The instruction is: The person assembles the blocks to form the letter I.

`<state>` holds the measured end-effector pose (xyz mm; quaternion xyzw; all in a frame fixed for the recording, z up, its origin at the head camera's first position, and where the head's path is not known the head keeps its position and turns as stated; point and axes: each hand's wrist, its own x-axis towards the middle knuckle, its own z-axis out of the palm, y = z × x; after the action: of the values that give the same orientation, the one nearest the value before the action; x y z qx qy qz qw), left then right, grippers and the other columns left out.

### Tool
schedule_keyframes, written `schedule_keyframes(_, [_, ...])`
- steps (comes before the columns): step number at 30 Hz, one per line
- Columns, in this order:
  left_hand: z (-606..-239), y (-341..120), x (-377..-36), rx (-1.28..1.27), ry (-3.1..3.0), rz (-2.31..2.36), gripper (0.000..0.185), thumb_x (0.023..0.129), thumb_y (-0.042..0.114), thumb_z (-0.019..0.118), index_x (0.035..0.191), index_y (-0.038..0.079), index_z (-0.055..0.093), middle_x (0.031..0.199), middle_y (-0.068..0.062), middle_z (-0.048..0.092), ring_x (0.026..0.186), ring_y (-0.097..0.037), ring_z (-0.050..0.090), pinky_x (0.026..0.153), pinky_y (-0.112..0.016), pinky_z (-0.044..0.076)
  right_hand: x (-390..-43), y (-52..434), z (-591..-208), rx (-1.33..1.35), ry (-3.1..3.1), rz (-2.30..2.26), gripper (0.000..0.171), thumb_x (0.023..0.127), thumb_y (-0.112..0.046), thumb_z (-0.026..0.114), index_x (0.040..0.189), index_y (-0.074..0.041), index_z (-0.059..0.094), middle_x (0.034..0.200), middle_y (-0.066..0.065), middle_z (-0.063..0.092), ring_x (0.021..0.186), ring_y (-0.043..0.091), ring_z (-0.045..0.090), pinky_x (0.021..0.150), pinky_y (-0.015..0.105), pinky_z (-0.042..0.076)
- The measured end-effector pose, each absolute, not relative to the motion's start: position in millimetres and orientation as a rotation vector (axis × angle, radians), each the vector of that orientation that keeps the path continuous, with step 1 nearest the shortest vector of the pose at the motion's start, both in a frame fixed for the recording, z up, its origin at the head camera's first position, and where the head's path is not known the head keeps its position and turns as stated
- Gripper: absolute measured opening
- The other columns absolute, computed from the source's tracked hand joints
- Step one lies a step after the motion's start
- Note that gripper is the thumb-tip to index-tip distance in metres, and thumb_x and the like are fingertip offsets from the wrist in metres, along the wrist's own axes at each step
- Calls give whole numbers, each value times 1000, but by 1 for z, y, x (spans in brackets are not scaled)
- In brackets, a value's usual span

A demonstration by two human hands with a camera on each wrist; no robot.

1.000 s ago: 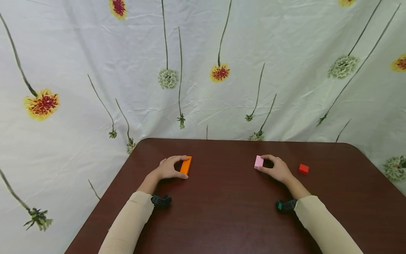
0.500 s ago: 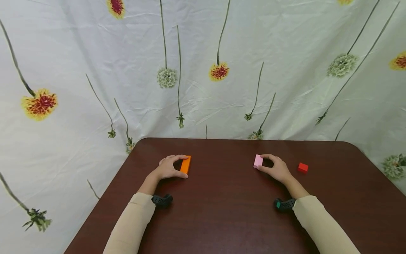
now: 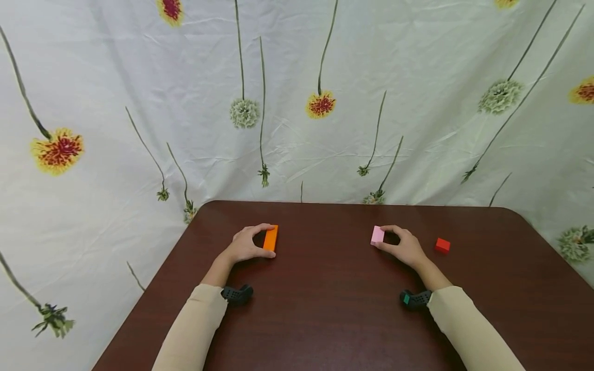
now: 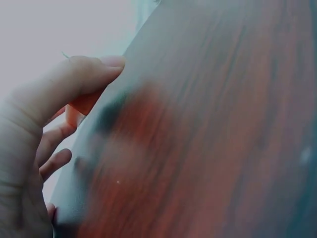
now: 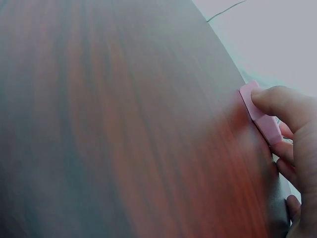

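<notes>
On the dark wooden table [image 3: 325, 309] my left hand [image 3: 248, 245] pinches a flat orange block [image 3: 270, 238] between thumb and fingers, the block standing on its long edge. The left wrist view shows the thumb over a sliver of that orange block [image 4: 85, 103]. My right hand [image 3: 402, 246] grips a small pink block [image 3: 378, 235] the same way, thumb at the near side and fingers over the far side. In the right wrist view the pink block [image 5: 260, 115] shows under the thumb tip. Both blocks rest on the table.
A small red cube [image 3: 442, 245] lies on the table right of my right hand. Black wrist cameras [image 3: 236, 293] sit under both cream sleeves. A flower-printed cloth [image 3: 297, 103] hangs behind the table's far edge.
The left hand has tipped the orange block slightly more upright and drawn it a little leftward. The right hand and pink block have barely moved.
</notes>
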<state>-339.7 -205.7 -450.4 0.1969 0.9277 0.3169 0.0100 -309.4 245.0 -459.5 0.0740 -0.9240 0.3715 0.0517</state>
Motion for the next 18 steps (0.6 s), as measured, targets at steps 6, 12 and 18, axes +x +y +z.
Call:
schedule_keyframes(6, [-448, -203, -339, 607, 2870, 1065, 76, 64, 49, 78, 131, 30, 50, 135, -7, 44, 125, -32, 31, 95, -60, 28, -310, 244, -458, 225, -2811, 1125, 62, 79, -47, 68, 128, -13, 52, 131, 20, 44, 120, 39, 38, 92, 58, 32])
schedule_keyframes(12, [-443, -197, -336, 649, 2855, 1100, 75, 65, 46, 79, 132, 27, 50, 136, -4, 44, 124, -31, 32, 96, -59, 29, -309, 244, -457, 231, -2809, 1128, 61, 79, -46, 67, 128, -12, 52, 131, 20, 44, 120, 38, 37, 92, 59, 32])
schedule_keyframes(18, [-441, -188, -332, 710, 2862, 1107, 75, 65, 46, 79, 132, 28, 50, 138, 1, 43, 124, -27, 33, 97, -56, 29, -308, 243, -457, 234, -2801, 1128, 61, 79, -45, 68, 127, -12, 53, 131, 19, 45, 120, 38, 37, 93, 58, 31])
